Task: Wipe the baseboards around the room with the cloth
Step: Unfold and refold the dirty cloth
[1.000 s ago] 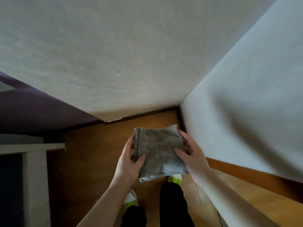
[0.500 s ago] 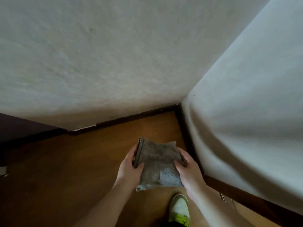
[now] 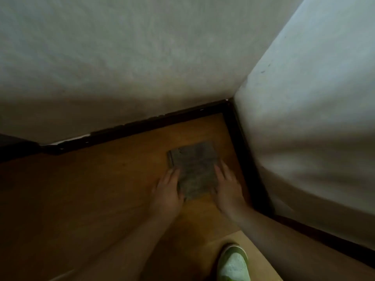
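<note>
Since half a second ago, your hands have carried the folded grey cloth (image 3: 193,170) forward and down toward the corner, and the view has dropped closer to the wooden floor (image 3: 101,189), the whole frame now darker and blurred. Your left hand (image 3: 168,191) holds the cloth's left edge, thumb curled over the top; your right hand (image 3: 227,189) holds the right edge, fingers lying fairly straight along it and thumb over the fabric. Whether the cloth rests flat on the boards or hangs just above them cannot be told from this angle. It sits near the room's corner, just beside the dark baseboard (image 3: 245,159) that runs along the right-hand wall (image 3: 314,118), and a little apart from the dark baseboard strip (image 3: 142,126) under the facing wall (image 3: 142,57), whose upper edge shows pale chipped spots. One green-and-white shoe (image 3: 233,264) stands at the bottom of the frame, on a lighter patch of floor. No brand, label or writing can be read on the cloth, the shoe or the walls.
</note>
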Available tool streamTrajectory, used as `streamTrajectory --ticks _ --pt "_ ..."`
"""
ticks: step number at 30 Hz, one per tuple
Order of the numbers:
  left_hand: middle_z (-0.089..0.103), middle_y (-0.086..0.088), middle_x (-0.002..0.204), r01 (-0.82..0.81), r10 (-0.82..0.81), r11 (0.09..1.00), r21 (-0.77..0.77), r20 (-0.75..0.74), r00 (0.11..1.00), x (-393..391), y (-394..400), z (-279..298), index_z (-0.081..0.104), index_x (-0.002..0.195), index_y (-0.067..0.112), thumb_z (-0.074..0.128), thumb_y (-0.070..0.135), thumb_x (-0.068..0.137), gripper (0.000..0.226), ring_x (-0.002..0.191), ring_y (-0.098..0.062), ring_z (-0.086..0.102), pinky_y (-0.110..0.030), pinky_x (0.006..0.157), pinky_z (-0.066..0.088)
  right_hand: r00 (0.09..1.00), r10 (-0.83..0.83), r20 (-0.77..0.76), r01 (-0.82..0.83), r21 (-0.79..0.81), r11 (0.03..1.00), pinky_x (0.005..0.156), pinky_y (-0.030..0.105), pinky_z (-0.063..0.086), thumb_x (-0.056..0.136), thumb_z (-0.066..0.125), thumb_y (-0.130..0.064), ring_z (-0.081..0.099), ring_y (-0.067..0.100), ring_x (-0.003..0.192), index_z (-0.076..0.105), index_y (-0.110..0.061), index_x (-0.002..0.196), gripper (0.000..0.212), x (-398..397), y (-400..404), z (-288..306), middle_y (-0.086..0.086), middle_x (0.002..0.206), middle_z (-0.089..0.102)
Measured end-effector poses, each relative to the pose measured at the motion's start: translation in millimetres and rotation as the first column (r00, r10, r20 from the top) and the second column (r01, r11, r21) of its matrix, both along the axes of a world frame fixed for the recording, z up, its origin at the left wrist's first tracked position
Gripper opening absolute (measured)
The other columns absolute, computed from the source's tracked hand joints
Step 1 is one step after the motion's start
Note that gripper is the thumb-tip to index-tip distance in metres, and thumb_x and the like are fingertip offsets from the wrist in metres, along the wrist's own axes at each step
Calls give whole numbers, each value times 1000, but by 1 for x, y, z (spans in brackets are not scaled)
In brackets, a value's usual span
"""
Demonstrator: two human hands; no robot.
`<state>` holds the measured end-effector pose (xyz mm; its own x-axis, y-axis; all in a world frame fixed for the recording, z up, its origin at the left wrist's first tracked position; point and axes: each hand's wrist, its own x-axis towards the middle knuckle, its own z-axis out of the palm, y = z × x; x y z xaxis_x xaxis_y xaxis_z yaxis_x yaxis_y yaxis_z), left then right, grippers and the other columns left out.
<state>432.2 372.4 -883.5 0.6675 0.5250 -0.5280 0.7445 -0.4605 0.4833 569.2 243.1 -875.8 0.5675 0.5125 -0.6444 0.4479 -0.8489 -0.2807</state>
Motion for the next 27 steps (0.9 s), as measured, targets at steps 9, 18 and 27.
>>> streamTrajectory --ticks 9,18,27 --pt "-30 -1 162 573 -511 780 251 -272 815 20 22 -67 -22 155 23 28 67 97 88 150 -21 -25 -39 118 -17 995 99 -2 -99 1 995 122 42 7 105 33 -32 -16 17 152 -16 -28 157 71 -6 46 -56 -9 161 -30" --pt "-34 -5 159 607 -562 746 276 -228 795 65 41 -74 -26 152 23 30 74 92 96 149 -23 -27 -39 119 -17 992 -56 110 58 -18 998 124 45 -1 106 17 -48 -18 17 151 -13 -32 157 62 23 71 -76 -5 162 -29" --pt "-28 -5 162 691 -643 681 242 -256 722 138 79 -71 -20 156 23 41 73 91 102 151 -24 -21 -40 123 -4 983 -72 167 63 56 996 121 42 4 106 24 -41 -8 19 153 -4 -30 159 61 87 88 -87 -3 165 -20"
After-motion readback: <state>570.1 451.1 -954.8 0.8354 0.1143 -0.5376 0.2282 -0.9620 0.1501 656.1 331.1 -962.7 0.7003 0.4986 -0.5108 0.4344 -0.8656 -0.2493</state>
